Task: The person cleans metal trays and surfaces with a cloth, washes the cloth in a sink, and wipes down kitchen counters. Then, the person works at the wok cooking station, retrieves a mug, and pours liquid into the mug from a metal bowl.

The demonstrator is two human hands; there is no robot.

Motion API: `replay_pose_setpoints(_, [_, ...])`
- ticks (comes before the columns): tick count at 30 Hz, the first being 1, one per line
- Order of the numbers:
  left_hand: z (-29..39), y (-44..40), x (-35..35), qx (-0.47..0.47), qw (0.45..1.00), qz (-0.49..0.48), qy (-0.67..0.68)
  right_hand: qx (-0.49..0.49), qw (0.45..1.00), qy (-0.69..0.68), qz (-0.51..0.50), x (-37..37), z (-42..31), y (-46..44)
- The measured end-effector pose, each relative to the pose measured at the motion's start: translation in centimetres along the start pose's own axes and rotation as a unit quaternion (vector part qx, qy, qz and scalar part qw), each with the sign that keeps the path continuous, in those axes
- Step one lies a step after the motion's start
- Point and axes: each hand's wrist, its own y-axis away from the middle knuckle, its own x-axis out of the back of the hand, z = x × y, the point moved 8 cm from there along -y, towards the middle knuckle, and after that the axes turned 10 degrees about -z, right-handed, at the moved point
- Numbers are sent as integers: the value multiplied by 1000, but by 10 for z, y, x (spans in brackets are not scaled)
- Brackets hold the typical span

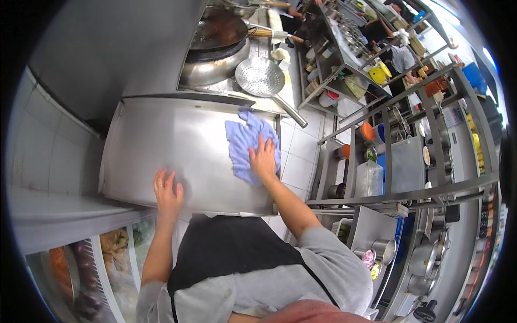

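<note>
A crumpled blue cloth (245, 142) lies on the right part of a stainless steel worktop (161, 134). My right hand (263, 159) rests flat on the cloth, its fingers spread and pressing on it rather than wrapped round it. Over the front left of the same worktop is my left hand (168, 191), open, with its fingers apart and nothing in it. A ring shows on one of its fingers. Whether the left fingertips touch the metal, I cannot tell.
Behind the worktop a wok (219, 31) sits on a stove, with a perforated strainer (260, 77) beside it, its handle jutting right. Steel shelving (401, 196) with pots and tubs stands to the right. A fridge (116, 253) is at lower left. Other people work at the back.
</note>
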Motion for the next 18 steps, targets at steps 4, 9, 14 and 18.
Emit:
replay_pose_setpoints(4, [-3,0,-4,9,1000,-20,-3,-17,998,54,-25,-3,-1,15])
replay_pose_setpoints(9, [-9,0,-10,29,999,-39,-14,-38,994,96,-20,17,-10,-63])
replay_pose_setpoints(14, [-8,-2,-11,53,998,-45,-3,-48,975,217,-12,7,-3,-115])
replay_pose_setpoints(18, [-5,3,-9,44,998,-43,-3,43,987,148,41,-4,6,-86])
